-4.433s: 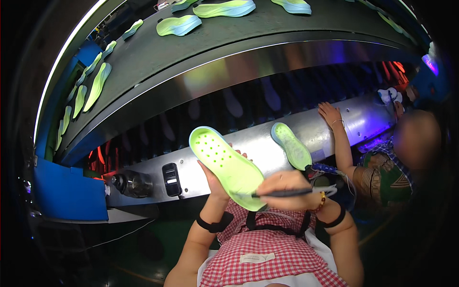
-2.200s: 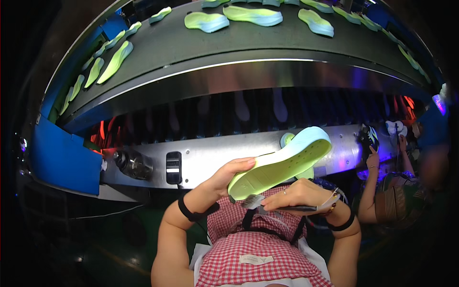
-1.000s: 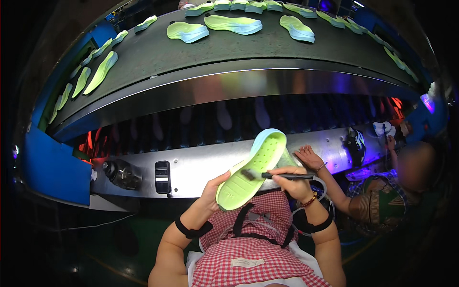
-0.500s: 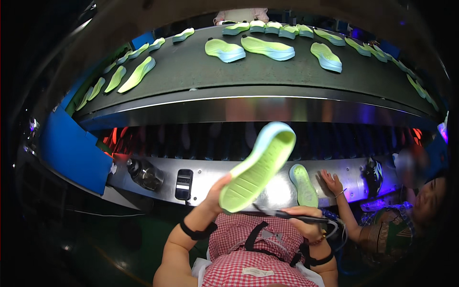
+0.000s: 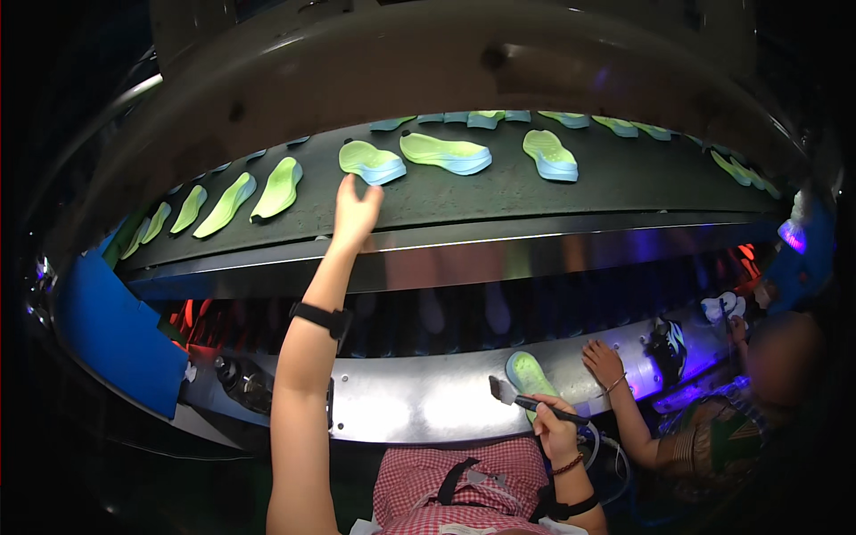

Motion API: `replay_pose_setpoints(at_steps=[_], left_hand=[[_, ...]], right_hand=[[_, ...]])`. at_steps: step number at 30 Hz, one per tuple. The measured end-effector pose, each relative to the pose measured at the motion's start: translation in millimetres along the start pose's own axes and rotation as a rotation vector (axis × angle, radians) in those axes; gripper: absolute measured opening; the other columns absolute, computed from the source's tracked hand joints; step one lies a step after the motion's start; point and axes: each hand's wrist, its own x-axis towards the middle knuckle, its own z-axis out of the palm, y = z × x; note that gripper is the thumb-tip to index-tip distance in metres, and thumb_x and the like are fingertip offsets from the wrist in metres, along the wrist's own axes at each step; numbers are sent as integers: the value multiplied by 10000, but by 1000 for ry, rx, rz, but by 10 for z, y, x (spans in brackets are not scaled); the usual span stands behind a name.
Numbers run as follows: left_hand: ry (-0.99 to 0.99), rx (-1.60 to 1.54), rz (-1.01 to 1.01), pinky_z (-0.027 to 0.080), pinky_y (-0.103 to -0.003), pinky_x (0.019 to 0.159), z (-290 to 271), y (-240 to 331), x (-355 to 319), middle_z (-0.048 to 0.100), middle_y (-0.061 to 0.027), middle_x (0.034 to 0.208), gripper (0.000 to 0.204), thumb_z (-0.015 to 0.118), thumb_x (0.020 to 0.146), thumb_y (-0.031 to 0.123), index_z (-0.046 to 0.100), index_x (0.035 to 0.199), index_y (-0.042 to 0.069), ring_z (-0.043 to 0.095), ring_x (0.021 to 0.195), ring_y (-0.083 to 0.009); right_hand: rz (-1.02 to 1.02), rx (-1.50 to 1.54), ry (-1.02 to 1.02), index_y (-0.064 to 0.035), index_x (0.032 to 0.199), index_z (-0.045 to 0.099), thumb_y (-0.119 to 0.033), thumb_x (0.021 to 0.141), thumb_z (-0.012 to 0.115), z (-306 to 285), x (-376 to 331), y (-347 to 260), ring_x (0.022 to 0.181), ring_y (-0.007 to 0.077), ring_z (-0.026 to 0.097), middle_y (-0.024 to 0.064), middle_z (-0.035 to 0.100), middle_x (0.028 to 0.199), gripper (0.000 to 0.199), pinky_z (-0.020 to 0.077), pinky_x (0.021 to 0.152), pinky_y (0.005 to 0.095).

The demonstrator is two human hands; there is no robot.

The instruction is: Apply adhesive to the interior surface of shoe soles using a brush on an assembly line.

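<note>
**Sole set down on the upper belt**

On the far, dark upper conveyor belt [image 5: 499,192], the lime-green foam shoe sole with a pale blue rim [image 5: 372,162] now lies flat, where half a second ago it was raised in the air close to the person's chest. The left hand [image 5: 355,212] stretches up to it, fingers spread and loose, fingertips at or just short of the sole's near edge; it no longer pinches the sole, so the piece appears to have been released onto the belt.

Near the body, the right hand [image 5: 555,428] is closed around a dark-handled brush [image 5: 533,401], its bristle head pointing left, just beside a second green sole [image 5: 530,374] lying on the shiny metal ledge [image 5: 419,406].

To the right of the placed sole, two more green and blue soles [image 5: 446,152] sit in line on the belt; to the left, a row of green soles [image 5: 227,203] curves away. At the near right, another person's hand [image 5: 604,361] rests on the ledge.
</note>
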Motion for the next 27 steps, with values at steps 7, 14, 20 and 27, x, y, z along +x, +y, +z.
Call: replay_pose_setpoints(at_steps=[7, 14, 20, 27], left_hand=[[-200, 950, 233, 84, -479, 1064, 315, 220, 156, 146, -72, 1450, 684, 493, 816, 360, 172, 1392, 176, 131, 1324, -306], [118, 973, 473, 395, -406, 753, 220, 240, 80, 586, -80, 924, 284, 615, 757, 307, 586, 877, 51, 497, 913, -279], [361, -136, 403, 364, -339, 874, -203, 26, -768, 492, -125, 1049, 211, 535, 842, 204, 587, 857, 0, 469, 975, -228], [-472, -1390, -308, 481, -328, 791, -626, -254, -1825, 528, -158, 1052, 507, 487, 791, 200, 366, 1210, -59, 577, 889, -254]], right_hand=[[19, 20, 42, 58, 1006, 565, 77, 746, 585, -153, -33, 126, 712, 126, 577, 170, 611, 978, 261, 473, 635, 205], [0, 10, 85, 49, 959, 579, 75, 735, 590, -247, -51, 77, 854, 191, 595, 181, 611, 966, 225, 466, 800, 280], [9, 59, 68, 51, 945, 583, 72, 747, 568, -342, -28, 73, 913, 234, 592, 175, 612, 965, 200, 440, 878, 334], [-84, 136, -33, 51, 941, 585, 69, 747, 559, -185, 10, -134, 950, 257, 577, 191, 602, 988, 196, 420, 910, 358]])
